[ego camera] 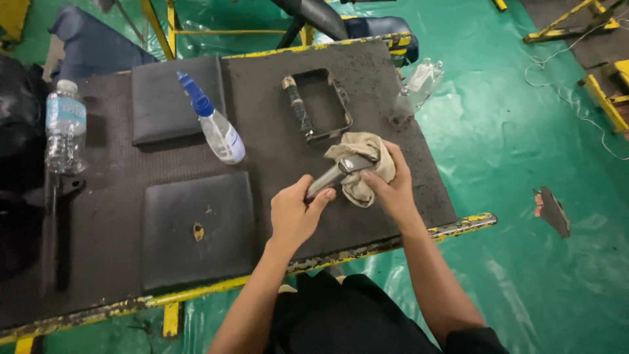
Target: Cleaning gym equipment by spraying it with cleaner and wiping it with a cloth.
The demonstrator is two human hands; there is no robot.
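Beige cloth (362, 167) sits bunched under the right hand (392, 187), its fingers clamped on it around the far end of a grey metal bar (337, 174); the left hand (295, 213) grips the near end, fingers closed. A firm left grip with short strokes looks best. Beyond the fingertips, a dark grimy table (262, 131) holds a spray bottle (215, 124) and frame (319, 105); green floor (524, 131) surrounds it.

Landmark: spray bottle (217, 131), lying on the tabletop (111, 262). Left of it, one pad (164, 98); further left, water bottle (65, 124) upright. Before it, second pad (196, 226). Right of it, rectangular frame (319, 105); right and nearer, both hands with rag (367, 164).
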